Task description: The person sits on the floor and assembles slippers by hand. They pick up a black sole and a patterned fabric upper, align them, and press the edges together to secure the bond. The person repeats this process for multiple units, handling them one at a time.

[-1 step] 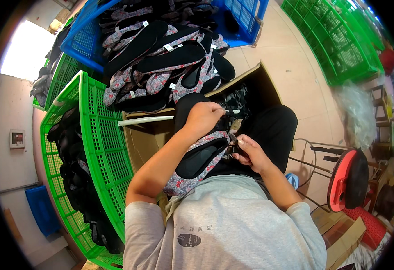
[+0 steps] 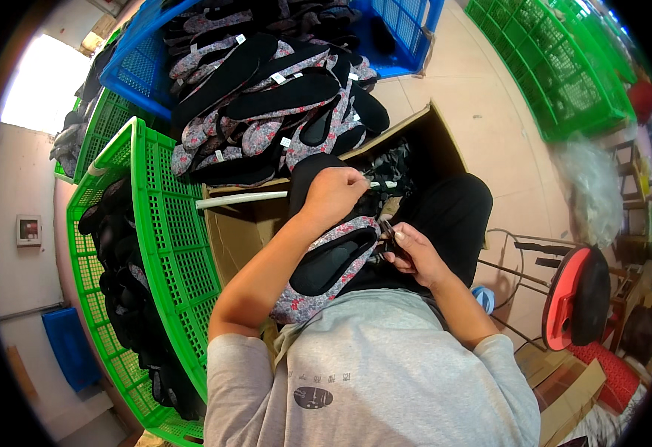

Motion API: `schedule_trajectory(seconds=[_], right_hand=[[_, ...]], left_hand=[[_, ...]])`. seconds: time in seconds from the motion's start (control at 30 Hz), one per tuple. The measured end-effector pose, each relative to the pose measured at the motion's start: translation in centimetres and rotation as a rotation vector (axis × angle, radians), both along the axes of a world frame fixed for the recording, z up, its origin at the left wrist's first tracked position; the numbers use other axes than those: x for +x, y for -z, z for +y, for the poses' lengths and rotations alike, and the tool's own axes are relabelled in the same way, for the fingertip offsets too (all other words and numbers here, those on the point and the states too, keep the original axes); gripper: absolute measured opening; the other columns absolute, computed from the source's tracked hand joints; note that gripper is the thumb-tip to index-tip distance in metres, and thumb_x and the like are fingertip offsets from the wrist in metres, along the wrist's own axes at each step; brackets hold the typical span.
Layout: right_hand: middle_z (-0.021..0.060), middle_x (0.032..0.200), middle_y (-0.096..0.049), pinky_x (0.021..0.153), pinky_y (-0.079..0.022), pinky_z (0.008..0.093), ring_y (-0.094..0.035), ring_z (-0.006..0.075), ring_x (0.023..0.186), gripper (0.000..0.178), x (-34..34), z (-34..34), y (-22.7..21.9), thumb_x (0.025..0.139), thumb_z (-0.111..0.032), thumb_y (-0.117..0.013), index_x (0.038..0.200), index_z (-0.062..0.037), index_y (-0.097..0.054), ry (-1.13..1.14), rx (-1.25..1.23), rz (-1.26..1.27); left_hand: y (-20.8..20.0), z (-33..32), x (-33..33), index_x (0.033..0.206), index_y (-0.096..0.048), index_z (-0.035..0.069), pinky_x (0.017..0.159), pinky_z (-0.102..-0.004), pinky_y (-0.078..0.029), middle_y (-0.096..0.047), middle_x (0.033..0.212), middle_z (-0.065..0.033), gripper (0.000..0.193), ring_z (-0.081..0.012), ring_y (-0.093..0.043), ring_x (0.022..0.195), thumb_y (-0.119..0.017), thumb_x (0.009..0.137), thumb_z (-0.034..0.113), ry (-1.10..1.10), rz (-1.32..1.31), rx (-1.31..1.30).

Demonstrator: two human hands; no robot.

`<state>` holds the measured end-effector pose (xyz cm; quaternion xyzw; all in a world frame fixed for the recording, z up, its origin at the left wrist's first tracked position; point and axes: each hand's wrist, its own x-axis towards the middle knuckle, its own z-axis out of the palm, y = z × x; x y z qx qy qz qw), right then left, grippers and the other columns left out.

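green crate (image 2: 183, 257): dark pieces (image 2: 121, 272) inside | blue crate (image 2: 138, 83): floral shoes (image 2: 285, 95) heaped, done or waiting unclear | single floral shoe (image 2: 324, 271): on lap (image 2: 451, 212), seemingly mid-work, unfinished | left hand (image 2: 335, 195): curled beyond it, cannot tell whether grasping anything | right hand (image 2: 417, 253): grasping small dark tool (image 2: 390, 231) beside its edge

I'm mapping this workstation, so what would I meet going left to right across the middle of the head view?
White wall box → near green crate → floral slipper on the lap → right hand → red-and-black stool.
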<state>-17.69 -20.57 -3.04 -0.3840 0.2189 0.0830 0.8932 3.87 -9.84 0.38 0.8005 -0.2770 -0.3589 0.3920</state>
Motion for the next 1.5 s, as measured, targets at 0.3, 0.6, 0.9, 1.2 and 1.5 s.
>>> schedule_trajectory(seconds=[0.3,0.6,0.9,1.2,1.5], right_hand=[[0.0039,0.084,-0.06,0.046,-0.026,0.0193,-0.035,0.0042,0.051,0.02,0.1,1.0,0.0,0.103,-0.029,-0.054,0.113,-0.0123,-0.051,0.119,0.03,-0.021],[0.0018,0.083,-0.062,0.059,-0.047,0.0224,-0.058,0.0067,0.066,0.03,2.8,1.0,-1.7,0.091,-0.016,-0.071,0.117,-0.0067,-0.06,-0.017,-0.565,-0.107],[0.0046,0.068,-0.062,0.061,-0.048,0.0311,-0.059,0.014,0.061,0.022,4.3,0.8,-2.0,0.084,-0.024,-0.072,0.096,-0.006,-0.068,-0.143,-0.99,-0.036],[-0.0024,0.064,-0.056,0.049,-0.038,0.0217,-0.048,0.0055,0.053,0.014,5.9,0.5,0.0,0.092,-0.015,-0.064,0.091,-0.0017,-0.066,-0.202,-0.484,0.046],[-0.0037,0.065,-0.055,0.045,-0.031,0.0207,-0.048,0.004,0.052,0.01,6.1,0.6,-1.1,0.092,-0.018,-0.065,0.088,-0.0078,-0.065,-0.195,-0.285,0.25]], left_hand=[[-2.8,5.2,-1.2,0.091,-0.068,0.001,0.074,-0.0228,-0.049,-0.067,0.084,-0.0009,0.009,-0.0073,-0.061,0.077,-0.071,0.083,0.003,-0.067,0.013,-0.165],[-3.4,7.1,-6.8,0.08,-0.064,0.006,0.073,-0.0386,-0.051,-0.064,0.082,-0.0089,0.015,-0.0289,-0.062,0.081,-0.072,0.069,0.0,0.08,-0.756,-0.342],[-1.9,7.4,-6.5,0.088,-0.06,0.004,0.074,-0.0412,-0.051,-0.065,0.084,-0.0113,0.016,-0.0311,-0.063,0.081,-0.065,0.075,-0.003,0.071,-0.783,-0.223],[0.7,7.6,-4.6,0.096,-0.06,0.0,0.071,-0.0254,-0.048,-0.061,0.083,-0.0042,0.011,-0.0104,-0.059,0.078,-0.059,0.087,-0.006,-0.041,0.017,-0.175],[-1.1,7.8,-4.5,0.1,-0.068,0.001,0.076,-0.0283,-0.05,-0.067,0.09,-0.0073,0.015,-0.0165,-0.063,0.081,-0.063,0.086,-0.002,0.047,-0.055,-0.105]])
